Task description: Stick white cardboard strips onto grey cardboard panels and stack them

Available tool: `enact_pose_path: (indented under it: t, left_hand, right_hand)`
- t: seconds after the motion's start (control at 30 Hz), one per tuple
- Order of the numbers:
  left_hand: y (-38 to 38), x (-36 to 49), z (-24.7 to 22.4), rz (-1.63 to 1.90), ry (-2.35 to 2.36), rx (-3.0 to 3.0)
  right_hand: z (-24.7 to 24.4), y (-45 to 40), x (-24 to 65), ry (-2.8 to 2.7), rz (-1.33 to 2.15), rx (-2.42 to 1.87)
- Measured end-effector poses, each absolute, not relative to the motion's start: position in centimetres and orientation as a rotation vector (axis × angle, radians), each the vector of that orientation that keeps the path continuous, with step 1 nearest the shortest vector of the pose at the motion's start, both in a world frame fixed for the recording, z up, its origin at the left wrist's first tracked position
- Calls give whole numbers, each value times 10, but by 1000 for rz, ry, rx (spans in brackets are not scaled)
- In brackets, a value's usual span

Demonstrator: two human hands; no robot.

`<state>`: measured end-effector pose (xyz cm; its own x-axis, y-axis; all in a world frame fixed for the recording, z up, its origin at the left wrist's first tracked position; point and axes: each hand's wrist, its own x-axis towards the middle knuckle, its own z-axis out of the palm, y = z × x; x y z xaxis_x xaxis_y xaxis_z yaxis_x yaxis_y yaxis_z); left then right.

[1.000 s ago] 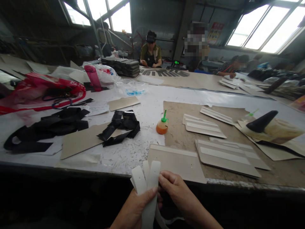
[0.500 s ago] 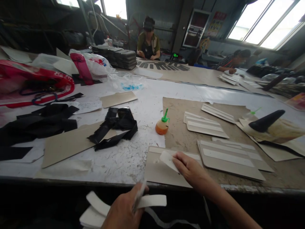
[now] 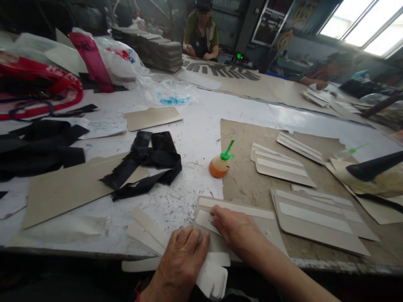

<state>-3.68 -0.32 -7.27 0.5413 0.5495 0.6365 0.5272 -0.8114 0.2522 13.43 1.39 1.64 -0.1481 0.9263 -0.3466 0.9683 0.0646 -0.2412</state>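
Observation:
A beige board (image 3: 267, 235) lies at the table's front edge, with one pale strip along its back side. On it, below that strip, sits a white strip (image 3: 204, 221), its right part hidden under my right hand (image 3: 234, 228), whose bent fingers press on it. My left hand (image 3: 185, 256) is closed over a fanned bundle of white strips (image 3: 212, 277) at the table edge, its fingertips at the board's left side. Strips stick out on both sides of this hand.
An orange glue bottle (image 3: 219, 165) with a green nozzle stands behind the board. Boards with strips (image 3: 317, 218) lie to the right. Black straps (image 3: 147, 159) and a phone (image 3: 163, 142) are at left. A person (image 3: 203, 33) sits across the table.
My right hand has lowered the white strip from the air onto the board. My left hand has come up from below the edge with its strips. The view has tilted down.

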Motion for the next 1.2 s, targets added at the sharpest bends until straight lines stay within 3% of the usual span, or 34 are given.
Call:
enact_pose_path:
  t: [0.33,0.5,0.67,1.2]
  left_hand:
    - [-5,-36,-80,1172,904,2584]
    - [-4,-40,-73,1045,872,2622]
    - [-3,-39,-77,1173,901,2638]
    - [0,-36,-83,1246,960,2672]
  right_hand:
    - [48,15,133,2315,-751,1851]
    - [29,22,134,2249,-700,1907]
    - [8,21,138,2230,-615,1959]
    - [3,20,144,2289,-693,2006]
